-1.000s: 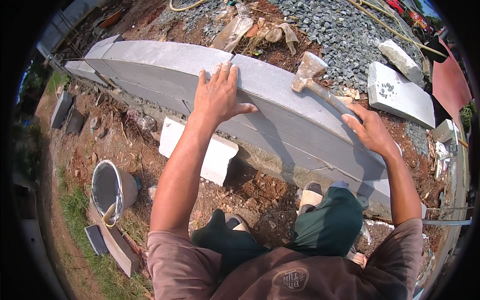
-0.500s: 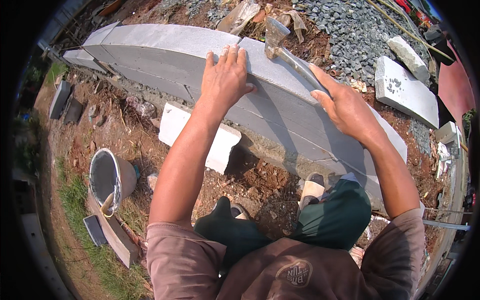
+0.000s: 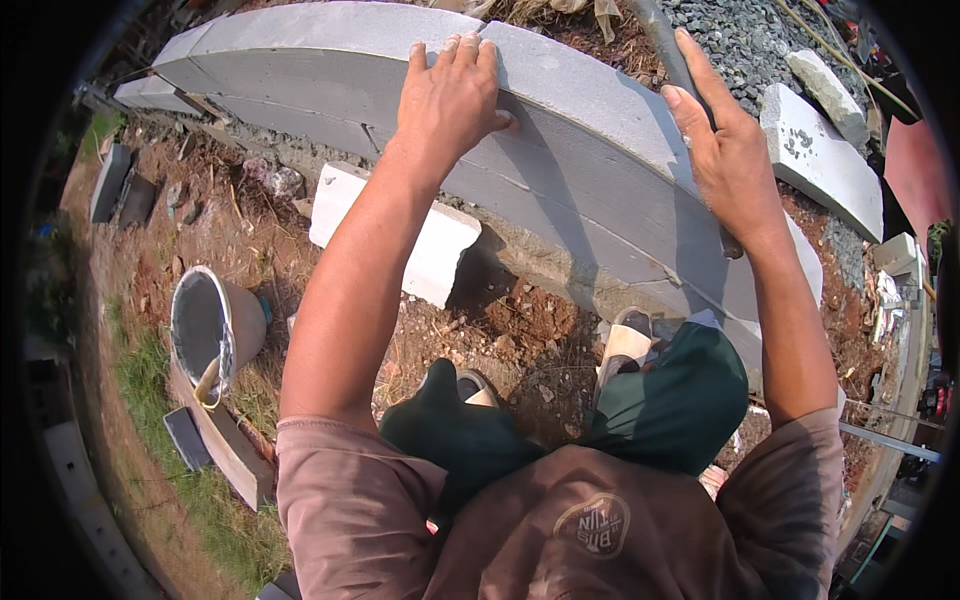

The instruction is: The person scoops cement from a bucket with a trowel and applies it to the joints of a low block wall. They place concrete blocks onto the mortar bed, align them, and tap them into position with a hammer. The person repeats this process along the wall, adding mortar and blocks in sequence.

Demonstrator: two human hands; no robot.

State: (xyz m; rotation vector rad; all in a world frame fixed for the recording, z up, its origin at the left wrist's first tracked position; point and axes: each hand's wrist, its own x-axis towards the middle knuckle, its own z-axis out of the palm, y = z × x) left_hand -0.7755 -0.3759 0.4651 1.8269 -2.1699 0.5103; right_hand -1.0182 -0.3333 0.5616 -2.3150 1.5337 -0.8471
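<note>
My left hand point(image 3: 448, 105) lies over the top edge of a low wall of pale grey concrete blocks point(image 3: 330, 75), beside a joint in the top course. Its fingers are stretched out on the upper face and its thumb is against the side. Raised above the wall, my right hand point(image 3: 735, 165) is closed round the metal handle of a hatchet point(image 3: 668, 42). The hatchet's head is cut off by the upper edge of the view, and the handle's lower end shows below my wrist.
A mortar-smeared bucket point(image 3: 248, 325) stands at left beside a plank point(image 3: 235, 450). A broken white block point(image 3: 435, 255) leans near the wall's foot. Beyond the wall are gravel point(image 3: 725, 50) and a loose slab point(image 3: 825, 165). My feet stand on rough soil point(image 3: 530, 320).
My right hand has lifted the hatchet up and away from the wall's top, so its head has left the view. My left hand stays on the blocks; the view has tipped slightly.
</note>
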